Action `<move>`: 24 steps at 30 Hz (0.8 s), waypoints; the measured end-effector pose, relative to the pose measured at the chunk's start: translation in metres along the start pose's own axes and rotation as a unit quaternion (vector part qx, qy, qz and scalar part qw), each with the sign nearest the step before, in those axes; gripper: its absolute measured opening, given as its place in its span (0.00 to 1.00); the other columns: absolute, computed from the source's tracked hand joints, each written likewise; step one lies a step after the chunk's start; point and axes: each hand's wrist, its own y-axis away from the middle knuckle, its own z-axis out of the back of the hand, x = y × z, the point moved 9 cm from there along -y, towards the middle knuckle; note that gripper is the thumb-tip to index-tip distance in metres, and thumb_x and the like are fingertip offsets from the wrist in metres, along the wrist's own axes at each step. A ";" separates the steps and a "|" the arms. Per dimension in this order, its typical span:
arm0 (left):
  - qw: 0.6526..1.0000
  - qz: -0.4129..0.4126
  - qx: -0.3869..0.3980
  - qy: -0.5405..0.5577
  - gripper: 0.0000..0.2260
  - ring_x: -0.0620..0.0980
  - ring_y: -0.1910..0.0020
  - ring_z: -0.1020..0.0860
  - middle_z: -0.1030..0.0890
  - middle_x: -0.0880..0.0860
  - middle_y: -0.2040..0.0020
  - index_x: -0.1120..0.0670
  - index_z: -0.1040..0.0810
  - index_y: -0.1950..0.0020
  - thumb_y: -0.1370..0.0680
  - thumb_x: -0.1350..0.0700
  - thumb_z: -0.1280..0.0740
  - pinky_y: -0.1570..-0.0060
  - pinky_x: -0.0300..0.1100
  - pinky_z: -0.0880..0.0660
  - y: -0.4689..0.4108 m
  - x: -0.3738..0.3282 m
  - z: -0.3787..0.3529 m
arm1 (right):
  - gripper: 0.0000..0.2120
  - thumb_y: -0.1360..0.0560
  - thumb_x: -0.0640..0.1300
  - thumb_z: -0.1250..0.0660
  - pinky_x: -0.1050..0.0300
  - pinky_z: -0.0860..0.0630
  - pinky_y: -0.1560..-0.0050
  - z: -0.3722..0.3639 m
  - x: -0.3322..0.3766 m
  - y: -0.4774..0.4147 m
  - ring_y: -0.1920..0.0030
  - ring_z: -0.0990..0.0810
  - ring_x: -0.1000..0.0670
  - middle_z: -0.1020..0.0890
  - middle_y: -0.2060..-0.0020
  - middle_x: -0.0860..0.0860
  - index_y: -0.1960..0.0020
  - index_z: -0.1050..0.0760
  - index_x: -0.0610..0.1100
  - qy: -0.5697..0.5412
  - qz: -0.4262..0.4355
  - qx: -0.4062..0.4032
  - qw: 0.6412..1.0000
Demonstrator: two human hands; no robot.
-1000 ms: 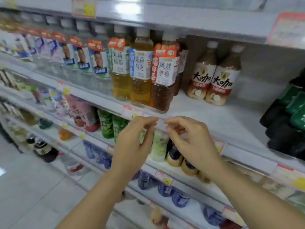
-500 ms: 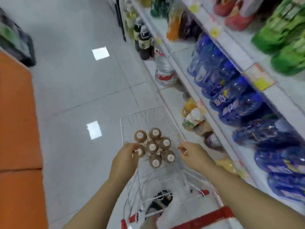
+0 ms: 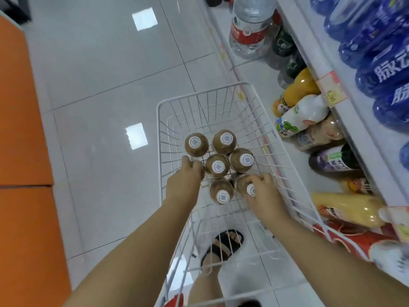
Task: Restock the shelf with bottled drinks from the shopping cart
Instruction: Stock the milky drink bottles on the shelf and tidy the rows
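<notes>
Where hands hovered, right hand [image 3: 264, 197] now on bottle [image 3: 244, 185].

Shop aisle seen from above. Pale grey glossy floor tiles [image 3: 115, 69] with dark grout lines carry two square reflections of ceiling lights [image 3: 145, 18]. Left of the tiles stands an orange fixture [image 3: 20, 129]; right, white shelving [image 3: 345, 111].

The shopping cart [image 3: 223, 94] is thin white wire, likely painted metal — smooth and a bit shiny. The brown bottles [image 3: 218, 166] in it look like clear plastic with smooth white caps. The floor [image 3: 106, 69] is glossy tile that mirrors the lights. The blue bottles [image 3: 380, 58] on the shelf [image 3: 345, 120] are shiny plastic — the shelf edge looks matt white.
</notes>
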 end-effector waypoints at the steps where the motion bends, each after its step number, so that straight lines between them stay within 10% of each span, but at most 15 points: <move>1: 1.000 -0.003 0.006 -0.020 0.21 0.52 0.67 0.33 0.35 0.57 0.44 0.54 0.34 0.42 0.31 0.65 0.31 0.69 0.44 0.34 0.001 -0.001 0.001 | 0.13 0.29 0.38 0.32 0.52 0.24 0.54 0.001 -0.002 0.001 0.55 0.24 0.43 0.32 0.45 0.47 0.45 0.27 0.45 -0.002 0.000 -0.001 1.000; 6: 1.000 -0.009 0.027 0.002 0.13 0.53 0.68 0.31 0.34 0.56 0.43 0.56 0.32 0.44 0.27 0.62 0.34 0.67 0.45 0.32 0.029 -0.014 0.025 | 0.09 0.32 0.35 0.30 0.60 0.32 0.54 0.031 -0.001 0.029 0.49 0.26 0.47 0.30 0.45 0.47 0.55 0.24 0.46 -0.102 0.006 -0.017 0.995; 13: 0.955 -0.057 -0.138 0.256 0.12 0.46 0.55 0.25 0.28 0.43 0.50 0.46 0.24 0.46 0.28 0.48 0.30 0.57 0.41 0.28 0.146 -0.024 0.142 | 0.12 0.32 0.38 0.28 0.72 0.37 0.60 0.163 0.026 0.149 0.55 0.26 0.52 0.28 0.55 0.51 0.49 0.22 0.46 -0.155 0.067 -0.135 0.976; 18: 0.874 -0.157 -0.281 0.364 0.14 0.29 0.55 0.27 0.25 0.38 0.54 0.40 0.25 0.51 0.31 0.54 0.26 0.57 0.20 0.35 0.249 -0.065 0.268 | 0.14 0.33 0.39 0.27 0.77 0.34 0.55 0.301 0.064 0.274 0.55 0.25 0.63 0.24 0.56 0.54 0.50 0.23 0.52 -0.219 0.133 -0.285 0.924; 24: 0.750 -0.311 -0.423 0.402 0.17 0.33 0.53 0.28 0.26 0.35 0.50 0.43 0.26 0.45 0.30 0.55 0.27 0.50 0.24 0.34 0.362 -0.141 0.406 | 0.14 0.28 0.43 0.30 0.66 0.27 0.52 0.436 0.080 0.432 0.53 0.21 0.59 0.21 0.52 0.58 0.47 0.25 0.59 -0.289 0.199 -0.453 0.820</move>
